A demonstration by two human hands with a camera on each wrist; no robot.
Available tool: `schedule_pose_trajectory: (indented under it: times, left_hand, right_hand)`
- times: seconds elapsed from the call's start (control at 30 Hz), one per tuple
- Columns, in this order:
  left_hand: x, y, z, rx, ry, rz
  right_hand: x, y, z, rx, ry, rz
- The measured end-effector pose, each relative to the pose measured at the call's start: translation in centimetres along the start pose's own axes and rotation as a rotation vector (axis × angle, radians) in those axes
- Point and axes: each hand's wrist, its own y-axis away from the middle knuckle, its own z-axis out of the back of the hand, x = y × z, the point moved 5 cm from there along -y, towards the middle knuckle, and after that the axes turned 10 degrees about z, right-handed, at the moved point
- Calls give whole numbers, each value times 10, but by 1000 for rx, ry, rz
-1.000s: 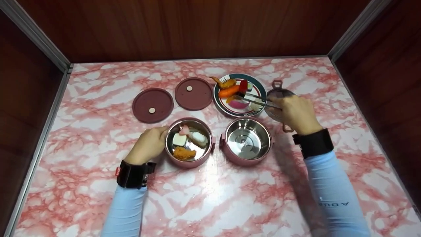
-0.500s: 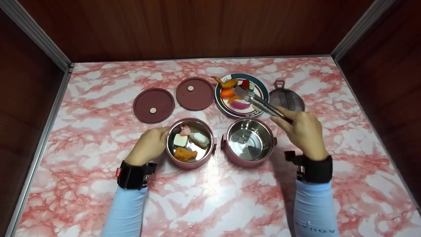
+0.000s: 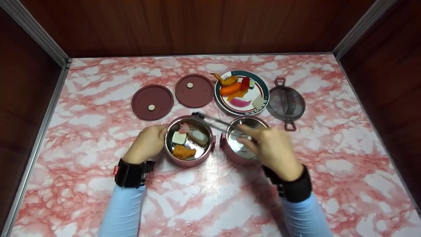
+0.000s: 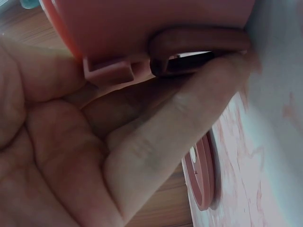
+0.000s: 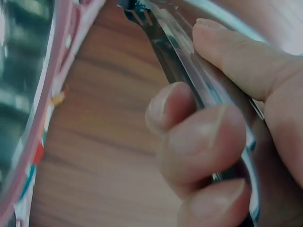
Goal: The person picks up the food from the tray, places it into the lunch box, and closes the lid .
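My left hand point(image 3: 146, 144) grips the left side of a pink steel-lined lunch pot point(image 3: 189, 163); in the left wrist view, fingers lie at its loop handle point(image 4: 203, 40). A fried chicken piece point(image 3: 183, 152), a pale square slice point(image 3: 179, 137), a pink flower-shaped piece point(image 3: 184, 128) and a white-topped piece point(image 3: 198, 136) lie inside. My right hand point(image 3: 271, 149), blurred, holds metal tongs point(image 3: 215, 122), fingers curled round them in the right wrist view. The tongs' tips, with a small dark piece point(image 3: 198, 115), are over the pot's far rim. Beneath my right hand stands a second pink pot point(image 3: 238, 159), partly hidden.
Behind the pots, a plate point(image 3: 265, 90) holds a fried shrimp point(image 3: 230, 80), a carrot point(image 3: 231, 89), and red, orange, pink and white pieces. Two dark pink lids point(image 3: 153, 95) lie to its left. A grey translucent lid with clips point(image 3: 279, 102) lies right. Wood-patterned walls enclose the table.
My right hand has moved left and nearer with the tongs, from the plate to the left pot's rim. The dark piece has left the plate. My left hand stays at the pot.
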Motion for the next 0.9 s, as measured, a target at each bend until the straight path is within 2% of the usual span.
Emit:
schedule_pose_trajectory:
  times: [0.1,0.27,0.53,0.9]
  left_hand:
    - [0,0,0,-5,-3,-1]
    - [-2,0,0,2,-2,-6]
    - [-1,1,0,-2,-10,-9]
    - [-2,1,0,6,3,-2]
  right_hand:
    - [8,-2,-10,39,37,-9]
    - [15,-3,-17,54,122,-24]
    - [28,-4,-27,42,232,26]
    - [27,-4,-27,62,210,7]
